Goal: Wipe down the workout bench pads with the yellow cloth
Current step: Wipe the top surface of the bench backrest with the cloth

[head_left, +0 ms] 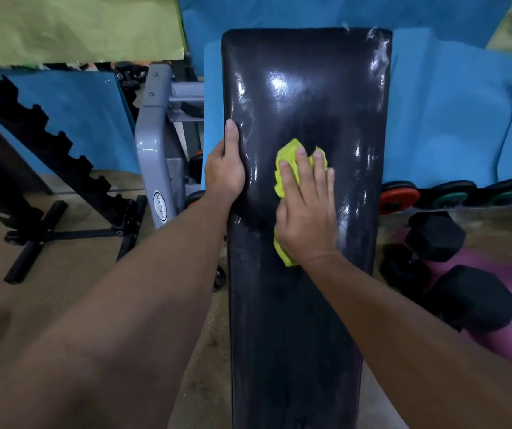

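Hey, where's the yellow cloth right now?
In the head view, the yellow cloth lies flat on the black bench pad, near its middle, pressed under the right hand. The left hand holds the pad's left edge beside it.

Blue mats (453, 119) cover the wall beyond the hands; black dumbbells (474, 300) lie right, a grey rack (155, 144) stands left.

The right hand (306, 209) pressed a yellow cloth (288, 156) flat on the black bench pad (307, 88); the left hand (225, 168) gripped its left edge.
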Motion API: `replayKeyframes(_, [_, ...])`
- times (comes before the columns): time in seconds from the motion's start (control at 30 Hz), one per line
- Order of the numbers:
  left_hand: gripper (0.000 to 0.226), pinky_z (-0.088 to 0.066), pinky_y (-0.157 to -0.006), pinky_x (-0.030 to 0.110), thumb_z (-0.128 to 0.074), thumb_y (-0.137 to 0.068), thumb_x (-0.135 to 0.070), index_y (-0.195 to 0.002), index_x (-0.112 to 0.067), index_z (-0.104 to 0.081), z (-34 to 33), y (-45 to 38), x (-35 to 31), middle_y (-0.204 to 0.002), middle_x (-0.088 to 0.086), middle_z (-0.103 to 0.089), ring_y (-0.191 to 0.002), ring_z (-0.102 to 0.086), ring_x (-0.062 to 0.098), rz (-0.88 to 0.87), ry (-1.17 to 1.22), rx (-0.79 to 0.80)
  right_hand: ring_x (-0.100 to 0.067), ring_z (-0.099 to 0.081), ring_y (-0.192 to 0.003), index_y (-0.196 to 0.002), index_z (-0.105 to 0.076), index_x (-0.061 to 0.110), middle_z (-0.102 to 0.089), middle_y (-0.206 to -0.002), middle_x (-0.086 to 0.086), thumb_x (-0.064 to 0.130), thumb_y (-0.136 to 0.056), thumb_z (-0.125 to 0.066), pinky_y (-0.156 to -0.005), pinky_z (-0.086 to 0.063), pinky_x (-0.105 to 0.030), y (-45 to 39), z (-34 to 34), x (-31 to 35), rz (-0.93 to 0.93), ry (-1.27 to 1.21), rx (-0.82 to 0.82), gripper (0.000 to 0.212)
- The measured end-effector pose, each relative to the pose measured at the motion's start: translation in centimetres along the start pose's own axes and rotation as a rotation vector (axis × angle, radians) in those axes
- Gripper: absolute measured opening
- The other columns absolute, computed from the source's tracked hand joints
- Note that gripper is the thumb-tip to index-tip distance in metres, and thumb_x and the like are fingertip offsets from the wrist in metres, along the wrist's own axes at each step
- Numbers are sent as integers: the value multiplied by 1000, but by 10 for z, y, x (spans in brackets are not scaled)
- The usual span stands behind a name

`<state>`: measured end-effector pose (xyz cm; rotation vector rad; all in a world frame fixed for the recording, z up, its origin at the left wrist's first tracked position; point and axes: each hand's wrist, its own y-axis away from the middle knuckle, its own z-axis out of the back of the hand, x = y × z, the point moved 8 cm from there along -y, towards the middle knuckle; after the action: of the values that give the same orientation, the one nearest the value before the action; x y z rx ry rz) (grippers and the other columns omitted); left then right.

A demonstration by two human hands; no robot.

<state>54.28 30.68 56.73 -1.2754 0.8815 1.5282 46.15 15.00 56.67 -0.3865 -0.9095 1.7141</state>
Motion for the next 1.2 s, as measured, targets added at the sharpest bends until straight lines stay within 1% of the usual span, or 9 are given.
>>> replayKeyframes(0.17, [68,-31,-104,23,-24,-109,-67,-143,-25,-65,-1,-2,2,-144,-3,-64,-132,-54,15,-5,-10,27,-40,-17,-154,-150,-46,9,-29,-164,-16,9,-92,-47,-125,-14,-58,21,-14,26,149,-20,107,58])
replayKeyframes(0.33, [72,-32,-124,31,-25,-107,-72,-149,-26,-62,-2,-8,8,-153,-2,-60,-145,-51,18,4,25,51,-39,-20,-154,-148,-50,10,-32,-163,-14,6,-92,-51,-124,-16,-59,16,2,-4,105,29,52,56])
replayKeyframes(0.5, [84,-29,-130,40,-22,-98,-83,-156,-31,-54,-3,-12,13,-160,-3,-54,-150,-47,18,8,45,102,-42,-20,-153,-148,-50,9,-32,-163,-16,11,-90,-46,-125,-14,-59,-3,-12,32,96,1,46,58])
replayKeyframes(0.7, [103,-42,-122,41,-42,-71,-102,-141,-31,-68,-8,-19,28,-136,-9,-73,-130,-66,14,115,230,189,-40,-27,-152,-144,-55,10,-36,-161,-14,11,-91,-49,-122,-23,-60,24,-9,32,270,45,100,53])
replayKeyframes(0.8, [79,-50,-115,42,-41,-90,-89,-127,-28,-74,-11,-14,26,-121,-6,-80,-121,-72,16,167,284,259,-39,-24,-152,-144,-55,11,-36,-162,-13,11,-90,-48,-124,-17,-60,3,-7,29,166,41,67,54])
replayKeyframes(0.87, [85,-47,-118,42,-41,-89,-91,-134,-26,-70,-11,-15,25,-131,-4,-76,-126,-68,15,167,278,299,-40,-22,-153,-144,-54,10,-35,-162,-13,12,-88,-47,-125,-14,-59,-5,-13,42,120,27,72,56])
replayKeyframes(0.93, [110,-45,-120,44,-51,-68,-104,-142,-23,-66,-11,-21,30,-138,0,-73,-130,-67,19,192,296,342,-41,-23,-152,-144,-54,10,-36,-161,-13,14,-88,-48,-125,-14,-59,-1,-20,59,156,28,86,56])
replayKeyframes(1.07, [84,-50,-117,48,-54,-90,-84,-139,-18,-69,-13,-24,32,-129,9,-77,-120,-74,28,235,375,394,-39,-27,-152,-140,-59,11,-41,-159,-12,15,-89,-55,-124,-17,-58,24,-26,66,334,67,161,51])
replayKeyframes(1.2, [96,-40,-124,48,-56,-74,-95,-139,-26,-70,-13,-29,34,-138,0,-73,-133,-66,23,206,351,426,-38,-28,-151,-139,-59,11,-40,-159,-12,15,-89,-49,-123,-19,-60,10,-15,49,295,101,105,51])
